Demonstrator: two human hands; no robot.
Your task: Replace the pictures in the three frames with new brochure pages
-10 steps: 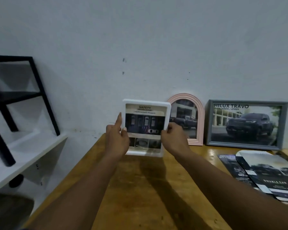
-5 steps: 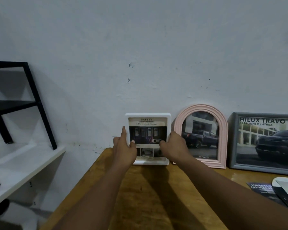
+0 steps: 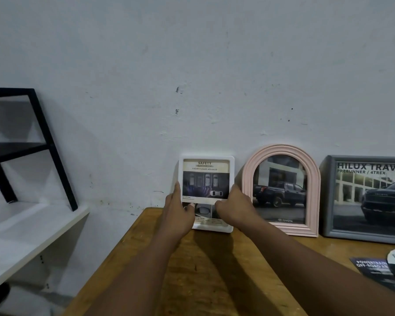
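A white frame (image 3: pixel 206 159) with a "SAFETY" brochure page stands upright on the wooden table (image 3: pixel 214 270), close to the wall. My left hand (image 3: pixel 178 213) grips its left edge and my right hand (image 3: pixel 234 208) grips its right edge, thumbs over the lower front. To its right stands a pink arched frame (image 3: pixel 281 149) showing a dark pickup. Further right a grey frame (image 3: pixel 327 197) holds a "HILUX TRAVO" page, cut off by the image edge.
Loose brochure pages (image 3: pixel 374 270) lie on the table at the right edge. A black metal rack (image 3: pixel 43 133) over a white shelf (image 3: pixel 32 229) stands to the left of the table. The white wall (image 3: pixel 192 65) is directly behind the frames.
Both hands have carried the white frame away from me and set its base down on the table by the wall, left of the pink frame. My view has shifted left and closer.
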